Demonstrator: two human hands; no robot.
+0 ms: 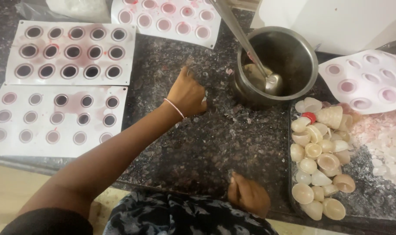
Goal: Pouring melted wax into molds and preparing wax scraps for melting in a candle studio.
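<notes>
Counter: dark speckled granite worktop (206, 148), dusted with pale flakes, fills the frame.
Moulds: white flexible sheets of round cavities lie left (54, 119), upper left (71, 52), top centre (167, 19) and right (368, 80); several cavities are stained red.
Pot: round steel pot (294, 52) stands just right of the reaching hand, a steel ladle (272, 82) resting inside.
Tray: dark tray (290, 174) at right holds cream dome-shaped moulded shells (315, 165), likely light and brittle, best lifted by the rim.
Left hand: left hand (187, 93), white bangle on its wrist, is curled knuckles-up with fingertips on the counter among the pale flakes (233, 109); whether it pinches any cannot be told.
Right hand: right hand (249, 196) rests loosely closed at the counter's near edge.
Room: open granite lies between the hands.
</notes>
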